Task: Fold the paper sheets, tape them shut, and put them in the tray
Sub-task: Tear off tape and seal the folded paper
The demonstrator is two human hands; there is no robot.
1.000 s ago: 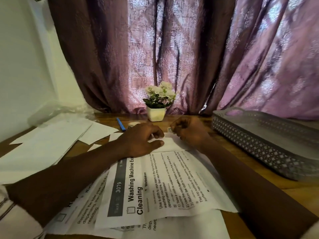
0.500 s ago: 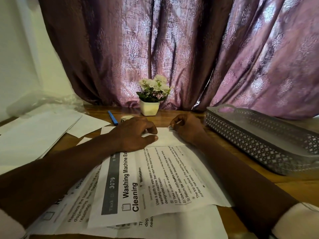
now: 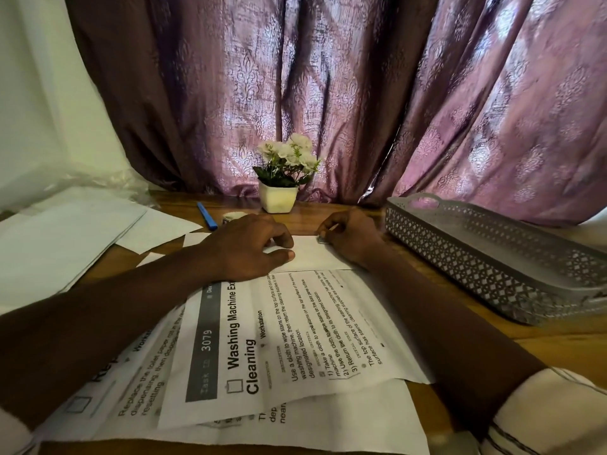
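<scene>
A purple patterned curtain (image 3: 328, 93) fills the back of the room, hanging to the far edge of the wooden table (image 3: 542, 349). A grey perforated tray (image 3: 486, 257) sits on the table's right side. Printed sheets (image 3: 289, 339) lie overlapped in front of the person, blank sheets (image 3: 65, 238) off to the left. Both forearms reach forward over the print. The left hand (image 3: 253, 247) lies palm down, fingers spread — flat on the folded paper (image 3: 312, 257), clamping nothing. The right hand (image 3: 351, 234) is curled at that paper's far right corner, fingertips pinched on a small strip, likely tape — too small to tell. Beyond stand a small flower pot (image 3: 279, 195) and a blue pen (image 3: 207, 215).
</scene>
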